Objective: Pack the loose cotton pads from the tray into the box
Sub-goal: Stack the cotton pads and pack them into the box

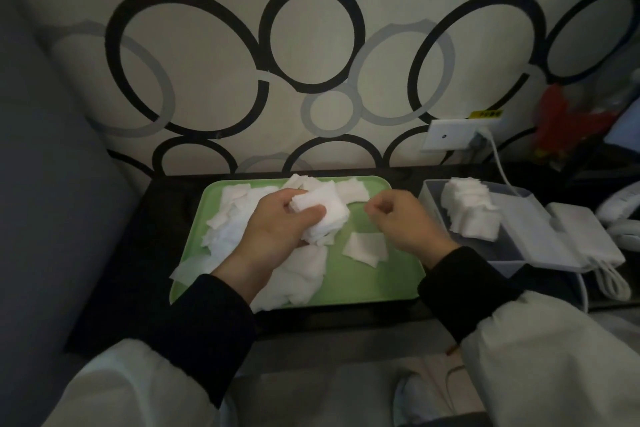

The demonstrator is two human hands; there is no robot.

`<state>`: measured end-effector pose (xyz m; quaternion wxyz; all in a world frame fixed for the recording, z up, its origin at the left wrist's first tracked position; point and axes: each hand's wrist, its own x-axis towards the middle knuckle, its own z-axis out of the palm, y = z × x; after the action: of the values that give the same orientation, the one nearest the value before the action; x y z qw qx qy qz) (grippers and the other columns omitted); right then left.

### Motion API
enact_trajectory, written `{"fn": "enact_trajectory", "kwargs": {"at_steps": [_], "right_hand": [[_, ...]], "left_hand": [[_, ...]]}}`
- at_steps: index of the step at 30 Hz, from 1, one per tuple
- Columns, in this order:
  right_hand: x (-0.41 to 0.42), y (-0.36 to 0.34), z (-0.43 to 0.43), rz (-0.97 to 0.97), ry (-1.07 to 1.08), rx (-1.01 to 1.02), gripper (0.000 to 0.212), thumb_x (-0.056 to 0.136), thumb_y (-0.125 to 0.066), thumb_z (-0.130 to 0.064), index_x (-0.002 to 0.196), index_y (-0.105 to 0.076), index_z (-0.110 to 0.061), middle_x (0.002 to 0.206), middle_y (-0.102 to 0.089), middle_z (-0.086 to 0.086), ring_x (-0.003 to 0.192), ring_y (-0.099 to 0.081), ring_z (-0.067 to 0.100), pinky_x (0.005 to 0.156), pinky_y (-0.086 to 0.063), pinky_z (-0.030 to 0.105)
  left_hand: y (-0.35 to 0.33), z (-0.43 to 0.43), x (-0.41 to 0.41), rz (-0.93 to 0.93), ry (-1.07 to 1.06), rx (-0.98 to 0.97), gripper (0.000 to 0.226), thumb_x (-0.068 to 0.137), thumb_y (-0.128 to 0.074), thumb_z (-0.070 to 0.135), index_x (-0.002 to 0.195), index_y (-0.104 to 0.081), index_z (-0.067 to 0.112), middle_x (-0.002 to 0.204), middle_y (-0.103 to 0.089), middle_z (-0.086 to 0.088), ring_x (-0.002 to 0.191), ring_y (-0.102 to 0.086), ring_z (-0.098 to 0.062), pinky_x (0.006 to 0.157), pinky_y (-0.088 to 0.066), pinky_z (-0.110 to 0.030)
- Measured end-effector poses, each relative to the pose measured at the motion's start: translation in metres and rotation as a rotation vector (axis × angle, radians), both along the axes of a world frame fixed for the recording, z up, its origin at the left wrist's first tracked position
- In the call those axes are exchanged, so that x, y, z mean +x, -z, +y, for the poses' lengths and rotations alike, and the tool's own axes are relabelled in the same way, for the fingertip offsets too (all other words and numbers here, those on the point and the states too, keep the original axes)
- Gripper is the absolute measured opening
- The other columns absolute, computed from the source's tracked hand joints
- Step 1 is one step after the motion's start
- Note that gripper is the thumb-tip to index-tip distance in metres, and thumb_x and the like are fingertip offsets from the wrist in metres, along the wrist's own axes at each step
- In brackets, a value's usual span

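Your left hand grips a stack of cotton pads over the middle of the tray; more lie loose toward its left edge. Light, soft, apt to fan apart: pinch across the flat faces. Your right hand is curled, seemingly empty, fingertips hidden. The box sits beside the tray's right edge.

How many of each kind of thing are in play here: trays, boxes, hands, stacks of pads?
Green tray: 1
Open box: 1
Hands: 2, left hand and right hand
Gathered pad stacks: 2, held stack and boxed stack
Total: 6
Loose cotton pads overlap too much to count.
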<state>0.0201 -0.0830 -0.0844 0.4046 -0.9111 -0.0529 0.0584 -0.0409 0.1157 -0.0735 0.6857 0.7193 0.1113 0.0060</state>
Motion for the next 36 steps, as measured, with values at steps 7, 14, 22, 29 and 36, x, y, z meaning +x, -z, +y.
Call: {"fn": "enact_trajectory", "kwargs": {"at_steps": [7,14,22,29,36], "right_hand": [[-0.001,0.007,-0.008,0.108,-0.183,-0.407,0.057,0.08,-0.079,-0.029,0.131,-0.056,-0.02,0.124,-0.059,0.0,0.111,-0.057,0.017,0.096,-0.048,0.032],[0.002,0.009,-0.008,0.095,-0.272,-0.455,0.03,0.078,-0.08,-0.03,0.106,-0.07,-0.025,0.097,-0.057,-0.01,0.095,-0.057,0.013,0.086,-0.047,0.027],[0.001,0.008,-0.007,0.113,-0.251,-0.239,0.009,0.08,-0.076,-0.018,0.086,-0.07,-0.014,0.088,-0.07,0.0,0.078,-0.064,0.012,0.07,-0.05,0.025],[-0.006,-0.012,-0.009,0.224,-0.201,0.424,0.038,0.074,-0.079,0.004,0.106,-0.061,-0.008,0.102,-0.071,0.02,0.086,-0.068,0.027,0.069,-0.055,0.036],[-0.01,-0.025,-0.003,0.29,-0.244,0.748,0.039,0.082,-0.068,0.011,0.118,-0.058,0.003,0.099,-0.072,0.019,0.087,-0.058,0.031,0.065,-0.044,0.031]], "left_hand": [[0.003,-0.005,0.002,0.014,0.038,0.016,0.031,0.088,-0.073,0.017,0.118,-0.066,0.013,0.111,-0.069,-0.011,0.1,-0.069,-0.026,0.075,-0.062,-0.036],[0.003,-0.005,0.002,0.022,0.06,0.03,0.025,0.088,-0.072,0.019,0.113,-0.067,0.018,0.11,-0.07,-0.01,0.1,-0.069,-0.026,0.079,-0.062,-0.04],[0.001,-0.005,0.001,0.012,0.048,0.027,0.019,0.089,-0.071,0.016,0.107,-0.066,0.021,0.112,-0.068,-0.011,0.1,-0.068,-0.026,0.071,-0.062,-0.033],[0.0,0.001,0.003,-0.03,-0.113,0.049,0.026,0.092,-0.067,0.012,0.117,-0.06,0.015,0.11,-0.06,-0.003,0.089,-0.067,-0.02,0.056,-0.058,-0.023],[-0.002,0.001,0.001,-0.013,-0.114,0.097,0.029,0.09,-0.07,0.015,0.117,-0.06,0.019,0.109,-0.061,-0.004,0.081,-0.071,-0.021,0.058,-0.057,-0.027]]}}
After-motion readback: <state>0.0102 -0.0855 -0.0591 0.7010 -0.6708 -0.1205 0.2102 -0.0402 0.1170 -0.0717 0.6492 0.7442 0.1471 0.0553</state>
